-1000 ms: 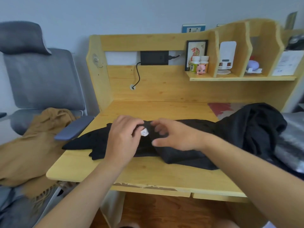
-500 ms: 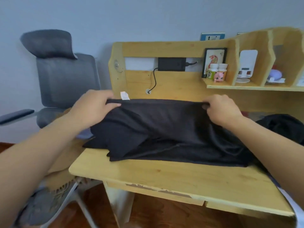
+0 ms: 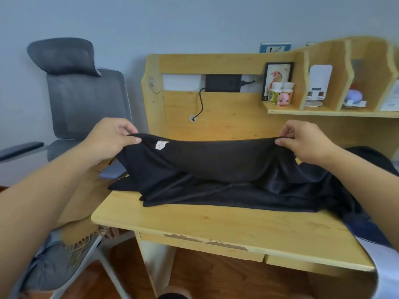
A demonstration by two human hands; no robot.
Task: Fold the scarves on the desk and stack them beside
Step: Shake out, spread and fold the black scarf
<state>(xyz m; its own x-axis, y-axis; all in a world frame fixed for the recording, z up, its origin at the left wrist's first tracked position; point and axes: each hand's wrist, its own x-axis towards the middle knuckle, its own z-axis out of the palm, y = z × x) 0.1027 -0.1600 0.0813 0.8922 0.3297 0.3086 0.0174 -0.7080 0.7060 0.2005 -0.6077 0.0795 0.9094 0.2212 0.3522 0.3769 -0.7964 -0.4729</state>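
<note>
A black scarf (image 3: 216,167) is lifted by its top edge above the wooden desk (image 3: 226,225), and its lower part still lies on the desktop. My left hand (image 3: 108,139) pinches the edge at the left, close to a small white label (image 3: 160,145). My right hand (image 3: 302,139) pinches the same edge at the right. The cloth hangs stretched between both hands. More black fabric (image 3: 367,160) is bunched at the desk's right end, partly hidden by my right arm.
A grey office chair (image 3: 84,104) stands left of the desk, with a tan fringed scarf (image 3: 77,229) draped over its seat. The desk's back shelf (image 3: 323,111) holds bottles, a framed picture and small items. A black box and cable sit at the back panel.
Both hands took hold of the scarf's edge, lifted it off the desk and moved apart, stretching the cloth. The view has shifted left.
</note>
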